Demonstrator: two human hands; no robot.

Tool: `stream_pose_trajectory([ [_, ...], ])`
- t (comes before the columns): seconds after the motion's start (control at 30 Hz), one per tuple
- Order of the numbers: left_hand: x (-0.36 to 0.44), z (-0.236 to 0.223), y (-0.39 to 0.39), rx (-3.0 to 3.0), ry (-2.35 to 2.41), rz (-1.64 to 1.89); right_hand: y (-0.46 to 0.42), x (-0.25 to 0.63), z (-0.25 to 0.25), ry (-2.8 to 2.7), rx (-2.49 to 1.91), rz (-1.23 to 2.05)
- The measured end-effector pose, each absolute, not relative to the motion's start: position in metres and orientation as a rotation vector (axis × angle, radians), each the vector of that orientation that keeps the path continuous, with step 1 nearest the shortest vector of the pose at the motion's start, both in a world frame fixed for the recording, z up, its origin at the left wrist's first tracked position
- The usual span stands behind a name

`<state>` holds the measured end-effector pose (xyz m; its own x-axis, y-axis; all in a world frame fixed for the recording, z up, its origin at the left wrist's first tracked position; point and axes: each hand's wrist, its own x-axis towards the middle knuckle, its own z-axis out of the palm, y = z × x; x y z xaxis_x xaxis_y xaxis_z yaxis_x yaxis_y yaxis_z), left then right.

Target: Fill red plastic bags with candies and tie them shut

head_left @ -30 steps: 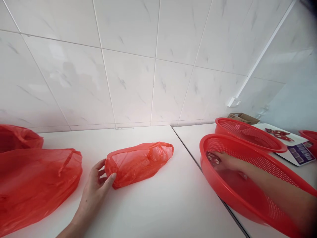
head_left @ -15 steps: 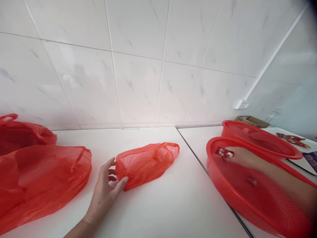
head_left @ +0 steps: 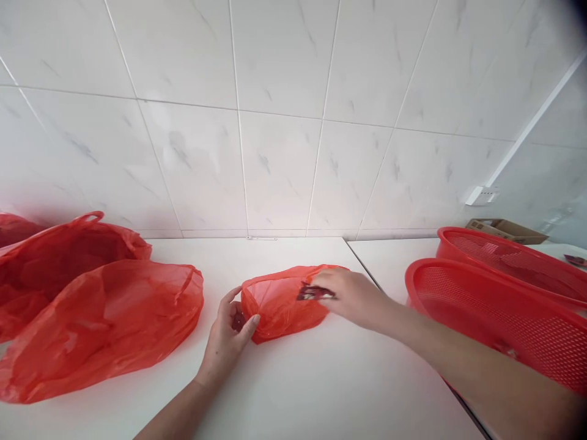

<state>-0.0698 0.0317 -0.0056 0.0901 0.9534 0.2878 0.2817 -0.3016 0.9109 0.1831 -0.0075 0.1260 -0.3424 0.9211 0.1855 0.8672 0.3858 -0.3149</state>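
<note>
1. Now your left hand (head_left: 224,337) curves wide, thumb and fingers apart, touching the small bag's (head_left: 277,311) left end.
2. Your right hand (head_left: 348,294) grips a blurred packet (head_left: 310,293) over that bag, which lies on the surface (head_left: 343,385).

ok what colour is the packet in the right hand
The packet is dark red with white patches, head view.

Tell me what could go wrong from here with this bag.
The small dark-red packet, poking out of the right hand, could snag the thin red bag just beneath it and tear the film.
The bag might also slide or crumple if pushed, since the left hand is only at its left end; whether those fingers grip firmly, I cannot tell.
</note>
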Motion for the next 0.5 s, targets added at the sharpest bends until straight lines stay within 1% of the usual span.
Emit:
stream_pose_trajectory([
  [0.13,-0.070,-0.005,0.032,1.692,1.236,1.231,0.032,0.149,0.095,-2.369,-1.491,0.352],
  [0.23,-0.070,-0.005,0.033,1.700,1.245,1.215,0.048,0.143,0.092,-2.304,-1.480,0.411],
  [0.3,-0.070,-0.006,0.034,1.693,1.249,1.207,0.046,0.149,0.104,-2.238,-1.488,0.410],
  [0.4,-0.071,-0.009,0.038,1.666,1.256,1.201,0.031,0.181,0.137,-2.113,-1.578,0.352],
  [0.5,-0.071,-0.011,0.040,1.643,1.250,1.201,0.007,0.239,0.166,-1.896,-1.829,0.172],
])
